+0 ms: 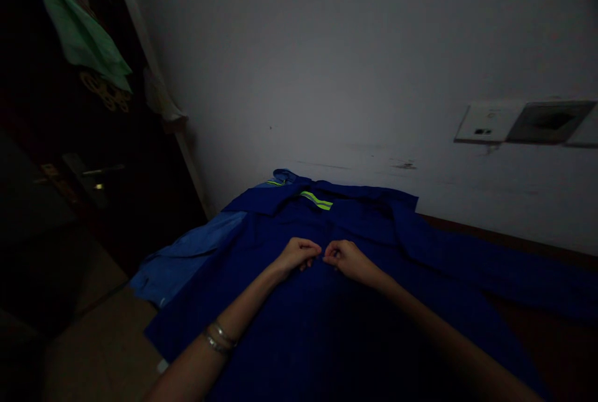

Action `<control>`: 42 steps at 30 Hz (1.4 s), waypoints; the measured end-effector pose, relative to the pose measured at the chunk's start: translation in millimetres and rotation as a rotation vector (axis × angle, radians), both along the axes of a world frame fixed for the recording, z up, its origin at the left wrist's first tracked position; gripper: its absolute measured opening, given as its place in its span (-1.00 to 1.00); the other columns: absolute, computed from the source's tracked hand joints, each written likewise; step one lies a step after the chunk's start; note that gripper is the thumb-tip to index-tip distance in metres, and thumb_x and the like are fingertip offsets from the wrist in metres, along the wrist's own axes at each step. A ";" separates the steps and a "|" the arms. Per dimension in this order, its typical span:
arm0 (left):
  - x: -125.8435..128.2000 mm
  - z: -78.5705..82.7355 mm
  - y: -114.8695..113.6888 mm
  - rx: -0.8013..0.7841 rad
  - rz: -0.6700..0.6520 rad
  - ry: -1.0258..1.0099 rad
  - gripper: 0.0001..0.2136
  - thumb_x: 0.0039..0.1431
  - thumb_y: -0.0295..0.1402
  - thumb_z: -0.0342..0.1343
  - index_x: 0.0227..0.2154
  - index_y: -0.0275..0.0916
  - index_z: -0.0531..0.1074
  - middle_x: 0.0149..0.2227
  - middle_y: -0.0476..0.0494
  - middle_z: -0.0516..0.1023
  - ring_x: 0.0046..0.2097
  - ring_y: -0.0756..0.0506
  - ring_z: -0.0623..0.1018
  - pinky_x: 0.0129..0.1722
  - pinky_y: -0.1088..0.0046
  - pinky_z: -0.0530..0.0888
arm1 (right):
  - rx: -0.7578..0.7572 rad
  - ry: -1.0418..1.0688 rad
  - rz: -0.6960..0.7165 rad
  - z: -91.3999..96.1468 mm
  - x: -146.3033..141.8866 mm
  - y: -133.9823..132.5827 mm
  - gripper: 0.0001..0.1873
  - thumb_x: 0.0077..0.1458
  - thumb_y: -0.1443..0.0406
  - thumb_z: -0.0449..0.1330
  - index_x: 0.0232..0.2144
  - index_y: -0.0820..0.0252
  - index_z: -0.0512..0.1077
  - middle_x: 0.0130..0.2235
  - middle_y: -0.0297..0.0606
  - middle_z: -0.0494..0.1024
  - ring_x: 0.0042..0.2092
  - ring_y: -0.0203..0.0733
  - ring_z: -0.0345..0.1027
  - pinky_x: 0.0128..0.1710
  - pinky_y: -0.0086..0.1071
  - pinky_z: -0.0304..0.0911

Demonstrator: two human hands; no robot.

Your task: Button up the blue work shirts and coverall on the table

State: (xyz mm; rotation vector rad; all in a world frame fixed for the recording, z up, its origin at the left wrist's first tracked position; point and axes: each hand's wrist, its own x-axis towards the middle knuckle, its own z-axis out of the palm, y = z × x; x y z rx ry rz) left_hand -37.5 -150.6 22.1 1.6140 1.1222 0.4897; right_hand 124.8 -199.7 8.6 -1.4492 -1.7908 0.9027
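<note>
Blue jacket (pixel 327 327) lies flat; left hand (pixel 296 255) and right hand (pixel 348 260) pinch its front.

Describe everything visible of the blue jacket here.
The jacket is dark blue, plain woven-looking cloth, spread flat on a brown surface against a white wall, collar at the far end. A yellow-green stripe shows by the collar. One sleeve stretches right. A lighter blue part lies at its left edge; whether it belongs to the jacket is unclear. The left hand and right hand pinch the cloth at mid-front, fingertips nearly meeting.
</note>
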 end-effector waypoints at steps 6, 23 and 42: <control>-14.3 18.6 -1.1 -0.070 -0.132 0.043 -0.79 -0.19 -0.32 0.17 -0.46 -0.37 0.46 -0.67 0.05 0.32 -0.67 0.14 0.25 -0.71 0.64 0.15 | -0.097 0.078 -0.021 6.2 -0.3 -2.6 -0.89 -0.03 0.30 0.08 -0.45 0.26 0.33 -0.59 -0.37 0.32 -0.61 -0.42 0.18 -0.70 -0.60 0.04; -5.7 11.5 -6.8 0.097 -0.045 0.024 -0.69 -0.30 -0.20 0.24 -0.56 -0.38 0.42 -0.70 0.09 0.27 -0.65 0.15 0.19 -0.65 0.62 0.09 | 0.183 -0.042 -0.062 8.2 -6.3 -4.3 -0.89 -0.03 0.33 0.03 -0.50 0.24 0.34 -0.48 -0.28 0.41 -0.44 -0.32 0.24 -0.46 -0.48 0.10; -11.6 10.9 -3.6 0.059 -0.083 0.100 -0.73 -0.23 -0.23 0.20 -0.51 -0.38 0.43 -0.72 0.09 0.27 -0.70 0.14 0.20 -0.70 0.62 0.08 | 0.213 -0.145 -0.057 0.1 -7.6 -5.2 -0.89 0.03 0.32 -0.01 -0.44 0.21 0.30 -0.38 -0.25 0.39 -0.35 -0.28 0.24 -0.36 -0.43 0.07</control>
